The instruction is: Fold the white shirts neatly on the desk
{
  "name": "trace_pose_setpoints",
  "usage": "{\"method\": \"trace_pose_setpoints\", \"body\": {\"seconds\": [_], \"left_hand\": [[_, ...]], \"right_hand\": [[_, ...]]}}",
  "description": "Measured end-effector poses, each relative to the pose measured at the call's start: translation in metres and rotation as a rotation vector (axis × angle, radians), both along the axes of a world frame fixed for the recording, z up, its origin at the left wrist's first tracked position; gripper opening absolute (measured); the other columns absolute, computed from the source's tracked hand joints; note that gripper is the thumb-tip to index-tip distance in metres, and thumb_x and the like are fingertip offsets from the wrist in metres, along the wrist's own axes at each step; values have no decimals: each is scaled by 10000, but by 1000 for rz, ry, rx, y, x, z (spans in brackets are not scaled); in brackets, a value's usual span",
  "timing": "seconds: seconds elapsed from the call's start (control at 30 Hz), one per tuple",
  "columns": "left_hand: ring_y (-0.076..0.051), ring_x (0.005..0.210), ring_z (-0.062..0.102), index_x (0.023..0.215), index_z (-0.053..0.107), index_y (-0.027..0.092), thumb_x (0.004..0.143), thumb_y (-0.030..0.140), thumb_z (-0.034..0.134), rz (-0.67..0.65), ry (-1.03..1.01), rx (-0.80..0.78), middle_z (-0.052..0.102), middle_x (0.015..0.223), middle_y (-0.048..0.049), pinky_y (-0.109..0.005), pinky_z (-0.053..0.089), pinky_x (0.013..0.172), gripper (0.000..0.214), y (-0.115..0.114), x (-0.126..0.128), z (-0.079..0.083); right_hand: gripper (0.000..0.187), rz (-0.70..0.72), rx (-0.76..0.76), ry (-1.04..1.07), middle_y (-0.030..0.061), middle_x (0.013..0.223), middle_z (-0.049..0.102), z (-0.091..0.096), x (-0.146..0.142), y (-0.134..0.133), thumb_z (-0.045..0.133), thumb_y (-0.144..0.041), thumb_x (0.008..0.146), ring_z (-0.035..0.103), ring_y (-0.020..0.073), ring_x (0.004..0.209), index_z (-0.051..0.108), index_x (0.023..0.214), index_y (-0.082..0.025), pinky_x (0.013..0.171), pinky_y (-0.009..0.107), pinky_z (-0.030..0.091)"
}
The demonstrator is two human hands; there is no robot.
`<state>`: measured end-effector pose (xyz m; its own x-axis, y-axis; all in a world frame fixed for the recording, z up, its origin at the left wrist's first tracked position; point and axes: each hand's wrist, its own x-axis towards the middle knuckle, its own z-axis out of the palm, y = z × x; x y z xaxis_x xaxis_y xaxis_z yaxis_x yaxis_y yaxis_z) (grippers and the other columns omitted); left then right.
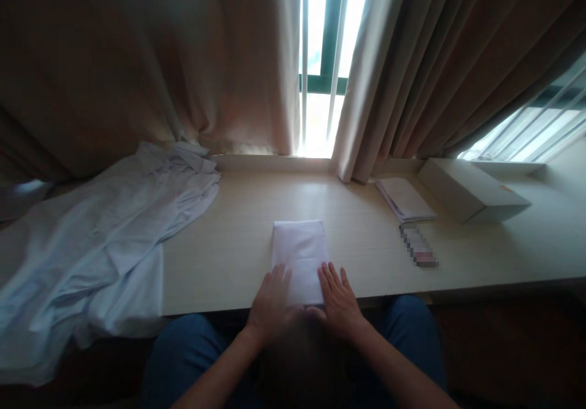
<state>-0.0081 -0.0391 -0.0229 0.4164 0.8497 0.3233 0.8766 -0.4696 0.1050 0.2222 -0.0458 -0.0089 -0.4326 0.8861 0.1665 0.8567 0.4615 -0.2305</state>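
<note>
A white cloth [300, 244], folded into a neat rectangle, lies flat at the front edge of the table, straight before me. My left hand [271, 296] rests on its near left edge, fingers stretched out and a little blurred. On the near right edge lies my right hand [337, 296], its fingers spread and pointing away from me. Both thumbs point inward at the near end of the cloth. Neither hand grips anything.
Crumpled white fabric [119, 232] covers the table's left side and hangs over its front edge. To the right are a folded white cloth [405, 199], a pixelated phone-like object [417, 245] and a pale box [476, 189]. Curtains [379, 79] hang along the table's back.
</note>
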Motion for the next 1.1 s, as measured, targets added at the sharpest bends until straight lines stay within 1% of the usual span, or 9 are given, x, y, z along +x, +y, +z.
{"method": "trace_pose_setpoints", "body": {"seconds": [0.07,0.2,0.37,0.5,0.63,0.73,0.8,0.9,1.1], "left_hand": [[-311,1416,191,1474,282,150,818,405,544,-42,16,19,291,1513,-155,-524,274,1130,751,-23,-10,-8],[-245,1379,305,1444,355,201,805,65,365,-153,54,67,387,1471,-96,-470,330,1122,653,-39,-29,-10],[-200,1234,523,1338,514,262,760,49,354,-278,-108,-2,582,1309,-50,-439,394,1088,636,-34,-43,8],[-211,1083,624,1157,650,271,778,172,486,-128,-473,-132,685,1136,-32,-379,498,972,425,-23,-37,50],[-167,806,661,1021,671,226,776,341,621,95,-829,-274,719,902,-3,-266,541,726,275,7,-17,118],[-148,756,633,1021,655,192,771,412,640,110,-1037,-350,705,854,0,-224,503,645,334,40,-5,157],[-142,729,618,1005,653,175,768,446,635,91,-1119,-411,696,835,-1,-213,481,612,360,63,1,166],[-150,715,620,985,658,150,758,488,617,109,-1174,-510,699,840,-15,-224,473,604,409,98,7,149],[-186,776,655,964,657,130,728,423,622,366,-1032,-518,714,859,-54,-259,493,652,378,150,14,70]], "right_hand": [[884,43,29,0,161,1538,158,-7,7,-16,559,-510,827,65,320,1432,178,1500,-82,1146,564,118],[558,65,82,8,109,1482,341,-12,18,-36,376,-157,891,218,249,1412,354,1448,-143,1146,508,207],[511,122,59,112,66,1321,562,15,30,-47,400,-151,833,438,231,1301,556,1309,-249,1132,498,242],[395,21,34,391,59,1161,662,61,39,-36,499,-288,812,567,244,1151,636,1182,-269,1067,461,349],[307,-148,-56,807,81,1004,691,124,39,-4,539,-399,857,629,232,956,666,1071,-221,853,363,501],[382,-187,-162,997,73,918,690,160,37,27,581,-485,832,629,224,864,664,1048,-181,750,335,519],[423,-188,-244,1097,73,914,689,167,35,50,597,-517,809,629,214,825,662,1025,-160,692,307,520],[416,-232,-365,1178,77,888,691,147,32,89,609,-499,786,635,198,763,656,986,-137,618,268,511],[456,-412,-482,1030,35,808,684,66,26,147,609,-387,757,623,165,657,595,1141,-142,559,244,487]]}}
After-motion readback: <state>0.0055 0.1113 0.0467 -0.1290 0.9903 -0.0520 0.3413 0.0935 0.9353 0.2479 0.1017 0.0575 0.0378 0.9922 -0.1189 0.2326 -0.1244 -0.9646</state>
